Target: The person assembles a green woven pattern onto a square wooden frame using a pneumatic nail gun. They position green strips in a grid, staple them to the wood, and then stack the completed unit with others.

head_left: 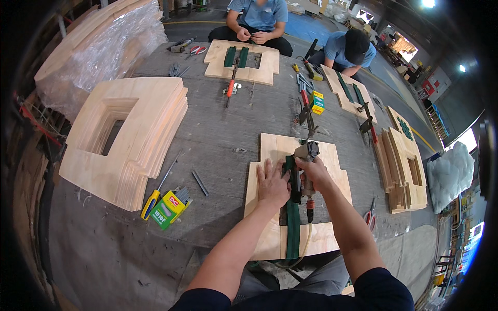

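A dim workshop hall is spreading around the scene, its grey floor (389, 75) running off toward the upper right, where ceiling lights (428, 3) are glaring. A broad grey worktable (218, 135) is filling the middle, its surface showing wear, scuffs and dark flecks. Past its far left edge, a stack wrapped in clear film (104, 57) is rising, while a tall pile of pale wooden panels (83, 155) is standing on the table's left side and a smaller pile (407, 186) is sitting at the right edge. Two co-workers in blue shirts are sitting across the table, one (267, 15) at the far edge and one (337, 49) at the far right, each having a panel with green straps in front. A white bundle in plastic (451, 171) is resting beyond the right pile. At the near edge, a wooden panel (327, 238) is lying flat, and a green strap (293, 233) is running lengthwise along it. The right hand (316, 172) is gripping a pneumatic gun (309, 149) over the panel, beside the strap; the left hand (274, 182) is lying with fingers splayed on the wood, its fingertips reaching the strap's edge. Beyond the panel, a clamp (309, 122) is pointing away. Smaller still, a yellow-and-green box (171, 209) is sitting beside a yellow-handled screwdriver (153, 199), and a metal staple strip (200, 183) is lying near them.
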Demonstrator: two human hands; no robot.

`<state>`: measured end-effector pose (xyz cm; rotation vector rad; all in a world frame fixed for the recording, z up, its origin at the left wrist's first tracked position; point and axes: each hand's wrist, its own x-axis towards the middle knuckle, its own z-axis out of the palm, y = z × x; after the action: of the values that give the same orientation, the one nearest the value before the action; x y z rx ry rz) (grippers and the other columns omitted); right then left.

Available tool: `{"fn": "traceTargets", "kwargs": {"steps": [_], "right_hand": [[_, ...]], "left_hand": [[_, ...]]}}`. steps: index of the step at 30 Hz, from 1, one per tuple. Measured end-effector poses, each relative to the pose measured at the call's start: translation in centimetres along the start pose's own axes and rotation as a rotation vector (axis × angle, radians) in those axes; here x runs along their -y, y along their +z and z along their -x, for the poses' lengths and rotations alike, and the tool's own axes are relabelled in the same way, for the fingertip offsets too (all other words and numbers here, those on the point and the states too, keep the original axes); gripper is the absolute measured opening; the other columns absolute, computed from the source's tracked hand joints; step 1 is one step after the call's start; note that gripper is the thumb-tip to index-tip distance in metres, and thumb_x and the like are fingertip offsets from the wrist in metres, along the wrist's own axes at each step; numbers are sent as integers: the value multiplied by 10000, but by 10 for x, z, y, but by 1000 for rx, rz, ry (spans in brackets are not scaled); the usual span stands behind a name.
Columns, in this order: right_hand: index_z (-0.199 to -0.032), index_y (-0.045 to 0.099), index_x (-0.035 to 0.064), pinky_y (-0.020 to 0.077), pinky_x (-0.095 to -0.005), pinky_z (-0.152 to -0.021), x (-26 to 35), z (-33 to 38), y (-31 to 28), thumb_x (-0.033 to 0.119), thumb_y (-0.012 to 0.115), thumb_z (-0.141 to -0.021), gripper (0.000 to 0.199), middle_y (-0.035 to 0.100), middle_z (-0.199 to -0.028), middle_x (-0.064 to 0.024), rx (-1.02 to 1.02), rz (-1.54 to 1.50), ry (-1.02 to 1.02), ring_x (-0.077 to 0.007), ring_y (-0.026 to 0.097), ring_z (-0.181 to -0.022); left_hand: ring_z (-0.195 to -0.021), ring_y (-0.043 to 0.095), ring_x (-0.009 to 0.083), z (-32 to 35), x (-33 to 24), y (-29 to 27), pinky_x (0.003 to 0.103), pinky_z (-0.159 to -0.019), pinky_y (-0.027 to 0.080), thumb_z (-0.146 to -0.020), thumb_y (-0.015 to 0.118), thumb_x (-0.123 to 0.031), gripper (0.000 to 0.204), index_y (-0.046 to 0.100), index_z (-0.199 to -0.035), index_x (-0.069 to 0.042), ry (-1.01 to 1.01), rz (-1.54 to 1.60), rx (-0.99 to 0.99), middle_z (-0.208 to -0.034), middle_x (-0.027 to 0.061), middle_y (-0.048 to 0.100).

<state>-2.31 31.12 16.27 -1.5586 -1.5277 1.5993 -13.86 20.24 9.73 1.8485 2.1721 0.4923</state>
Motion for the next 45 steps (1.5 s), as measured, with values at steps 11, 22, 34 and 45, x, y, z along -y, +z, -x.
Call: {"fn": "traceTargets", "kwargs": {"steps": [11, 22, 34, 45], "right_hand": [[-1045, 647, 56, 472, -338, -509, 4, 0, 13, 224, 739, -958, 211, 644, -860, -35, 11, 80, -27, -148, 552, -602], [-1039, 653, 41, 477, -339, -533, 6, 4, 17, 192, 760, -935, 212, 648, -838, -45, 6, 117, -42, -155, 572, -628], [-1017, 647, 49, 448, -353, -472, 8, 10, -1, 183, 745, -942, 182, 612, -785, -33, -25, 62, 1, -157, 549, -550], [-1077, 646, 83, 490, -387, -552, -3, 31, -61, 333, 772, -933, 316, 623, -894, -52, 38, -165, 41, -179, 587, -677]], "left_hand": [[-1554, 181, 419, 1, 4, 1, 654, -1242, 80, -962, 606, -330, 352, 737, -1278, -249, 20, 3, -35, -1654, 80, 345], [-1557, 186, 403, 0, 9, 9, 638, -1253, 69, -952, 617, -319, 358, 732, -1286, -258, 15, -6, -130, -1648, 70, 358], [-1526, 258, 409, 5, 7, 7, 645, -1247, 99, -932, 649, -277, 351, 737, -1272, -263, 19, 48, -152, -1604, 80, 412], [-1277, 593, 321, 20, 40, -5, 452, -1106, 434, -972, 661, -256, 327, 727, -1239, -81, -3, 595, -450, -1242, 138, 701]]}}
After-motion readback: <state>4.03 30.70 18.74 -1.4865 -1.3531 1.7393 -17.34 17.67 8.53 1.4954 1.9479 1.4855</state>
